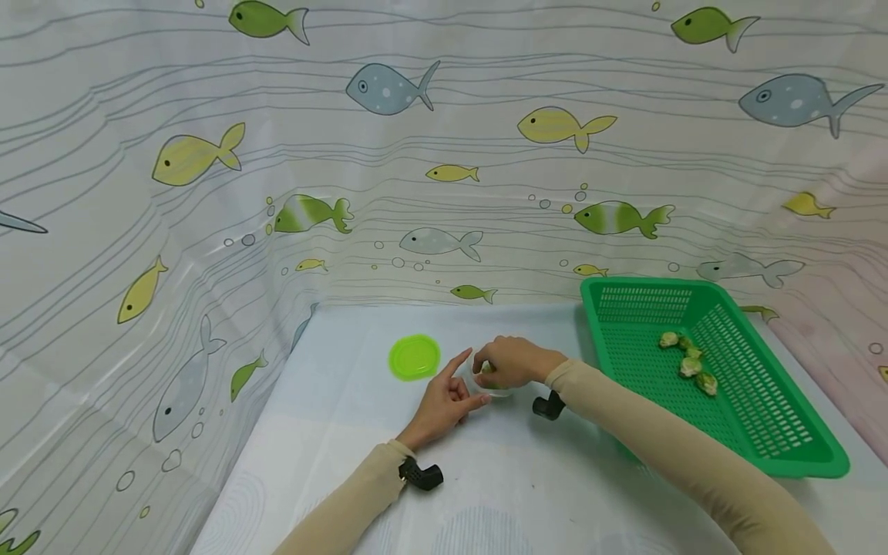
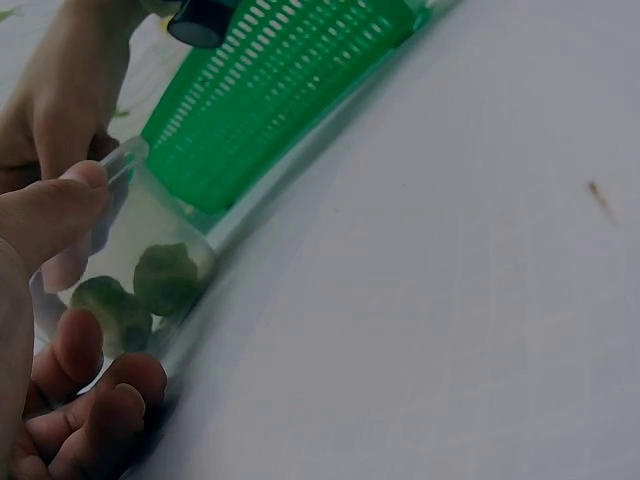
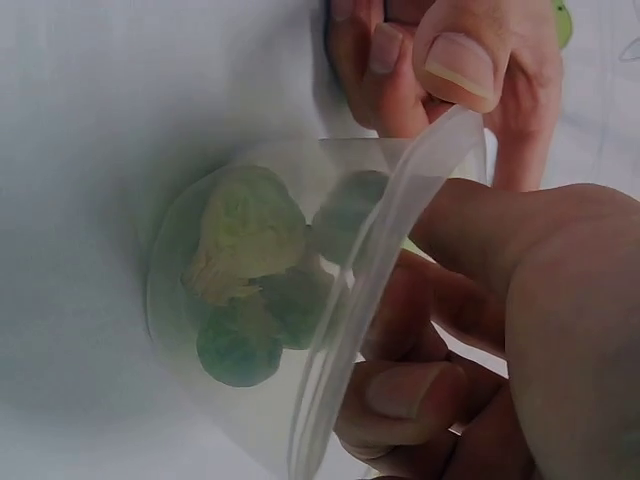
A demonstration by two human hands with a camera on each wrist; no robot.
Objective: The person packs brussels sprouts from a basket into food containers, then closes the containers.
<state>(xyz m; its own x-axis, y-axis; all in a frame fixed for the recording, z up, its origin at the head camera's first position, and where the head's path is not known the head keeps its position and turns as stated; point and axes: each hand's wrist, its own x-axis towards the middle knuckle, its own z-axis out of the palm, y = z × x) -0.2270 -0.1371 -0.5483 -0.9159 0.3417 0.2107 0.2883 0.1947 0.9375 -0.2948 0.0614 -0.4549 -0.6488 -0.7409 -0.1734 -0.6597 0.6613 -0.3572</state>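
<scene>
This is a small sheeted-off corner; the kind of room cannot be told. Fish-printed sheeting (image 1: 451,208) hangs creased beyond the left hand (image 1: 440,405) and right hand (image 1: 515,361) and along both sides, a white-covered surface (image 1: 333,401) lies under them, and a green perforated basket (image 1: 808,468) holding small vegetables (image 1: 690,366) stands to their right.

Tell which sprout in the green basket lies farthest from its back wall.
In the basket, the sprout lowest in the head view; the others lie nearer that wall.
</scene>
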